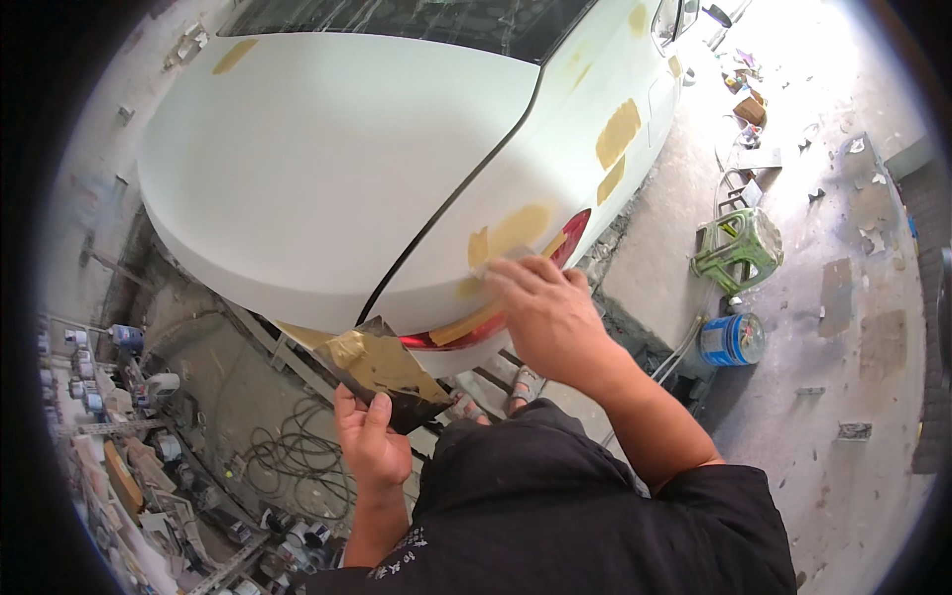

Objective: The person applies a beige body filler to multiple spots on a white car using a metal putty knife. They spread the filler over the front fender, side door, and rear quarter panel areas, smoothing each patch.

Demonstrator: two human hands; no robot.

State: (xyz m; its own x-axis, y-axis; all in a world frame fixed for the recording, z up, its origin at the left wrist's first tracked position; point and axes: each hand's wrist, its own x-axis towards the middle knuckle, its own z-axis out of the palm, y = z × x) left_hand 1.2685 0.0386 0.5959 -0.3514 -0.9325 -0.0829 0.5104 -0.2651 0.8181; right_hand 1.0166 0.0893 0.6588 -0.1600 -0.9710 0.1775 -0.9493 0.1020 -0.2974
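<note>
My left hand [373,441] grips the lower edge of a dark mixing board [432,395], thumb on top. Tan body filler [353,349] is smeared over the board, with a thicker lump at its far corner. My right hand [551,315], slightly blurred, is closed on a thin greyish putty spreader [508,260], mostly hidden by the fingers. The spreader is at the rear corner of a white car [317,149], beside a tan filler patch [523,226]. Just below runs the red tail light [458,333], with tan masking tape [470,323] along it.
More filler patches [619,135] mark the car's side. On the right floor stand a green plastic stool [740,248] and a blue bucket [730,340]. Coiled hoses [297,458] lie at lower left, near shelves crowded with cans [127,337]. Floor rails [268,342] run under the car's rear.
</note>
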